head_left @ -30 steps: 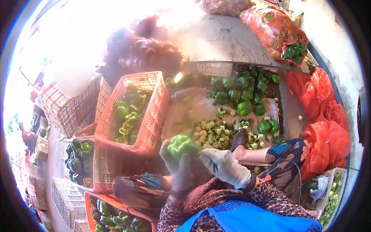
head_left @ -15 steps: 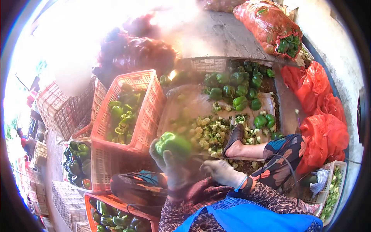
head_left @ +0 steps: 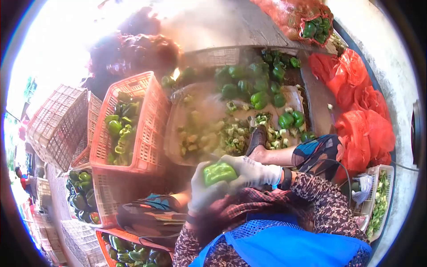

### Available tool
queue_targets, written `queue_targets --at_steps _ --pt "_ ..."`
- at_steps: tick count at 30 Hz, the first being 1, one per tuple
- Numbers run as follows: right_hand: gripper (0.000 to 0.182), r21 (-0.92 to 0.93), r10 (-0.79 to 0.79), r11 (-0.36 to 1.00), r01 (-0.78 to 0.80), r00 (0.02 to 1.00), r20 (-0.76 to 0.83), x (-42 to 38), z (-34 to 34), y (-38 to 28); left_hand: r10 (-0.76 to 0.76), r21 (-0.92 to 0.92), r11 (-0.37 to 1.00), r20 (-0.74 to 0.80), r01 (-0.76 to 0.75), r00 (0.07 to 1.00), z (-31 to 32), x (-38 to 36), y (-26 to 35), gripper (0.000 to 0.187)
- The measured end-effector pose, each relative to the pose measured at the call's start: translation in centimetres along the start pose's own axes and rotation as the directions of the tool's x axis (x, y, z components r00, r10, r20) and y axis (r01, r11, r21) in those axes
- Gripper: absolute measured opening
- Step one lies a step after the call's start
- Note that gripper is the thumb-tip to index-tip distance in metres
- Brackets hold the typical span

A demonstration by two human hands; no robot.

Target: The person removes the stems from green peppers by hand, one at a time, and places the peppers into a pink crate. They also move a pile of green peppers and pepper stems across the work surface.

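Observation:
A green bell pepper (head_left: 219,173) is held between my two gloved hands near the lower middle. My left hand (head_left: 203,189) wraps round its left side. Against its right and upper side lies my right hand (head_left: 249,171), with a small dark thing, blurred, sticking out near the fingertips. Beyond the hands, cut pepper pieces (head_left: 235,135) lie on a pale sheet (head_left: 174,138), and whole green peppers (head_left: 259,100) are heaped behind them.
An orange crate (head_left: 149,147) of peppers stands at left, with more crates (head_left: 60,124) beside it. Red net bags (head_left: 362,133) lie at right, near a tray (head_left: 381,202) of green pieces. A filled net sack (head_left: 289,20) rests on the board at the top.
My right hand has moved up and left to meet the pepper in my left hand. The whole view has shifted, so the surroundings sit higher and more to the left.

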State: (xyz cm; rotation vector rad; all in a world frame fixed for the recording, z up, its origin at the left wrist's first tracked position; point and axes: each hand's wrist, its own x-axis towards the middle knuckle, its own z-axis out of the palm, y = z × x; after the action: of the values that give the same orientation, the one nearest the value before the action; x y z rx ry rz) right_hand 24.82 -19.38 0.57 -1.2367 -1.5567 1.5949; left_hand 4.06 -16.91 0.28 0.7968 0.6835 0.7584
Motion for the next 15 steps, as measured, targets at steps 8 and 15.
queue_targets --at_steps 8,15 --pt "0.106 0.712 0.033 0.685 -0.155 0.983 0.183 -0.3 -1.0 2.6 0.035 0.059 0.998 0.026 -0.037 0.999 0.5 1.4 -0.6 0.085" --pt "0.074 0.67 0.043 0.719 0.184 0.951 -0.307 2.8 2.4 0.9 0.415 0.25 0.904 -0.322 -0.347 0.851 -6.0 3.6 -4.5 0.061"
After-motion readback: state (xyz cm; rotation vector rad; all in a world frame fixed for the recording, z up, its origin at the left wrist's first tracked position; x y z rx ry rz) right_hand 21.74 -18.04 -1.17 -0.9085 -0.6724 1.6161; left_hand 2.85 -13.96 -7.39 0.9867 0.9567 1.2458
